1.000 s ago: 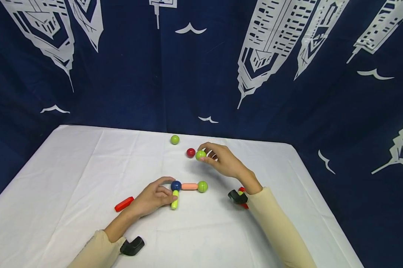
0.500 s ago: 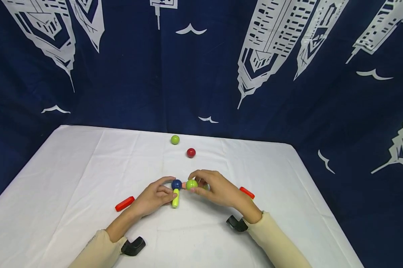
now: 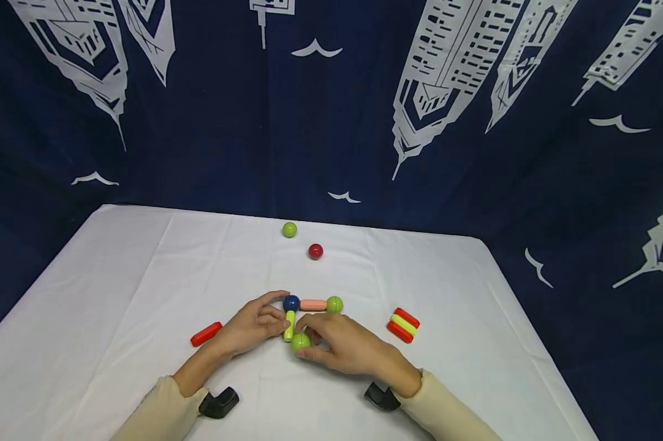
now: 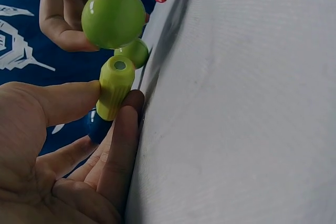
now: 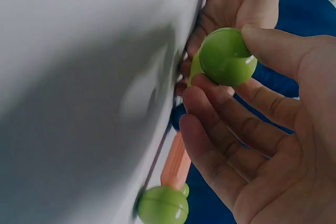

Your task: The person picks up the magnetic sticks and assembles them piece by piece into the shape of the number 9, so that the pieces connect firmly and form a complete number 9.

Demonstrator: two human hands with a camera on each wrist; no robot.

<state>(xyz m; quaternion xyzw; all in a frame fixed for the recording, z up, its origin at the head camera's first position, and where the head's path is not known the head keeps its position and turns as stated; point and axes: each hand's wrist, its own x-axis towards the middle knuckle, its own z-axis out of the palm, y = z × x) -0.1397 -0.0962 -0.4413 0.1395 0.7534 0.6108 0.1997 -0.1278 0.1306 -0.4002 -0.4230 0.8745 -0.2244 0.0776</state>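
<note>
A small build lies mid-table: a blue ball (image 3: pixel 291 302) joined to a pink rod (image 3: pixel 312 304) ending in a green ball (image 3: pixel 334 304), and to a yellow-green rod (image 3: pixel 290 324) pointing toward me. My left hand (image 3: pixel 254 324) pinches the yellow-green rod (image 4: pixel 114 87) between thumb and fingers. My right hand (image 3: pixel 337 346) pinches another green ball (image 3: pixel 300 342) and holds it at the near end of that rod. In the left wrist view this ball (image 4: pixel 113 18) sits just off the rod's open tip. The right wrist view shows the held ball (image 5: pixel 227 57) against my fingertips.
A loose green ball (image 3: pixel 290 229) and a red ball (image 3: pixel 315 251) lie farther back. A red block (image 3: pixel 206 334) is left of my left hand. A stack of red and yellow blocks (image 3: pixel 403 324) lies to the right. The white tablecloth (image 3: pixel 116 275) covers the table.
My right hand picked the green ball up near the red ball, carried it toward me past the build, and now holds it at the yellow-green rod's near end. The left hand stayed put.
</note>
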